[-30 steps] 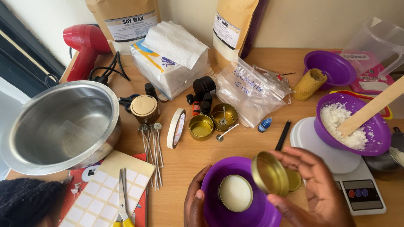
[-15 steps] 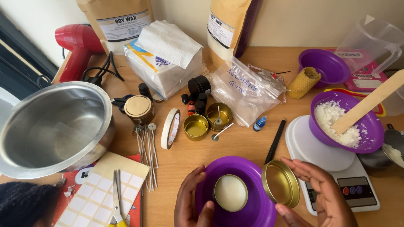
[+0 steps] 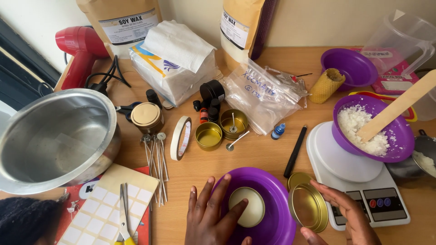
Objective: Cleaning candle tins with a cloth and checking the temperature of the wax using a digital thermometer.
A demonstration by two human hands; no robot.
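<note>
single head-worn view, looking steeply down from close above a cluttered wooden table (image 3: 254, 156), facing the wall

Steel mixing bowl (image 3: 54, 136) at left of worktop (image 3: 254, 154); red heat gun (image 3: 79, 52) behind it. Roll of tape (image 3: 180, 138) on edge beside loose wicks (image 3: 156, 159). Two open gold tins (image 3: 221, 129) mid-worktop (one holds a wick). White scale (image 3: 359, 181) at right carries purple bowl of wax flakes (image 3: 372, 129), wooden stick (image 3: 399, 106) resting in it.
</note>
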